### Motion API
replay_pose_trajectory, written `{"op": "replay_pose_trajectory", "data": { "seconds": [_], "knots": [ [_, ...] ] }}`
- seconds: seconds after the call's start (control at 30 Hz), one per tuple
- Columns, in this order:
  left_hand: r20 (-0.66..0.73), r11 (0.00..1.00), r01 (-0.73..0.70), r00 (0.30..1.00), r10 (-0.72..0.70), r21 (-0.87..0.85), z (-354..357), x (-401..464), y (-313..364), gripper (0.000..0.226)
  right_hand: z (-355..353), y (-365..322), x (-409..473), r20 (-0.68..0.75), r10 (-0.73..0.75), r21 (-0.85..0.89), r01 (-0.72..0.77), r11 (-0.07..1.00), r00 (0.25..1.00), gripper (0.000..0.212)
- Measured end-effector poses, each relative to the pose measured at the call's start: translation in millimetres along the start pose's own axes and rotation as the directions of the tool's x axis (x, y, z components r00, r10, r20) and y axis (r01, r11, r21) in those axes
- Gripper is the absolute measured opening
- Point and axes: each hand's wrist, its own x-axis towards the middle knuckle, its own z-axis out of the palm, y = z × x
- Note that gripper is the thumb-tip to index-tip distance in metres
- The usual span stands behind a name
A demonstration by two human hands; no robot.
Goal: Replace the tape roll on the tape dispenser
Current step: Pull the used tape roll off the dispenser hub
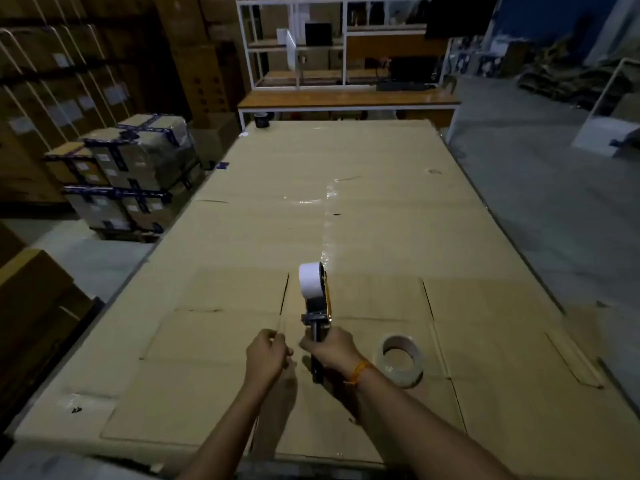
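Observation:
A black tape dispenser (317,317) with an orange side plate lies lengthwise on the cardboard-covered table (346,209). A white tape roll (310,281) sits on its far end. My right hand (334,349) is wrapped around the dispenser's handle, with an orange thread on the wrist. My left hand (266,355) hovers just left of the handle with its fingers curled; whether it pinches anything I cannot tell. A nearly used-up clear tape roll (401,360) lies flat on the cardboard just right of my right wrist.
A dark tape roll (261,119) stands at the table's far left corner. Wrapped cartons (128,168) are stacked on the floor to the left. A wooden bench and white shelving (346,98) stand behind the table. Bare floor lies to the right.

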Motion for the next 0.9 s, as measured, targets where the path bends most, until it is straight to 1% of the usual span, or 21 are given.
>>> {"op": "replay_pose_trajectory", "data": {
  "seconds": [0.03,0.07,0.13,0.2,0.27,0.33,0.4,0.47,0.5,0.53,0.63,0.73,0.83,0.9],
  "knots": [
    [-0.016,1.000,0.023,1.000,-0.024,-0.005,1,1,-3,0.024,6,-1,1,0.020,0.028,-0.015,-0.028,0.999,0.999,0.024],
    [-0.030,0.998,0.057,0.998,-0.057,0.001,1,0,-2,0.026,11,-1,4,-0.007,0.054,-0.046,-0.054,0.997,0.999,0.029],
    [-0.019,0.995,0.093,0.996,-0.092,0.022,3,-3,-5,0.028,22,-1,7,-0.006,0.073,-0.116,-0.073,0.990,0.997,0.029],
    [-0.001,0.995,0.096,0.995,-0.096,0.001,5,-2,-7,0.030,25,-5,6,0.013,0.069,-0.132,-0.067,0.989,0.998,0.026],
    [0.006,0.995,0.096,0.995,-0.096,-0.031,5,0,-7,0.029,20,-8,0,-0.009,0.038,-0.078,-0.039,0.996,0.999,0.017],
    [0.057,0.994,0.082,0.995,-0.078,-0.070,8,1,-8,0.028,17,-7,-9,-0.026,0.026,0.011,-0.025,1.000,0.999,0.011],
    [0.149,0.989,0.088,0.986,-0.070,-0.117,9,2,-5,0.030,15,-5,-24,0.013,0.008,0.171,-0.010,0.985,1.000,0.019],
    [0.245,0.970,0.139,0.965,-0.087,-0.199,11,3,1,0.038,19,0,-39,0.097,-0.042,0.383,0.001,0.924,0.994,0.029],
    [0.282,0.960,0.169,0.954,-0.102,-0.224,13,2,5,0.042,22,4,-45,0.128,-0.076,0.440,0.012,0.898,0.989,0.031],
    [0.315,0.954,0.192,0.942,-0.114,-0.228,13,-1,9,0.042,25,8,-51,0.154,-0.092,0.460,0.011,0.888,0.984,0.032],
    [0.429,0.945,0.220,0.898,-0.100,-0.242,14,-10,11,0.023,32,18,-69,0.230,-0.133,0.518,-0.006,0.855,0.964,0.037],
    [0.542,0.928,0.224,0.840,-0.029,-0.298,13,-16,-4,0.030,33,26,-80,0.245,-0.159,0.539,0.002,0.842,0.956,0.041],
    [0.556,0.923,0.244,0.830,-0.041,-0.296,18,-19,-17,0.028,26,34,-81,0.288,-0.169,0.513,-0.003,0.859,0.943,0.040],
    [0.550,0.942,0.226,0.833,-0.055,-0.249,21,-20,-19,0.025,18,38,-81,0.359,-0.160,0.452,-0.021,0.892,0.920,0.038]
  ]
}}
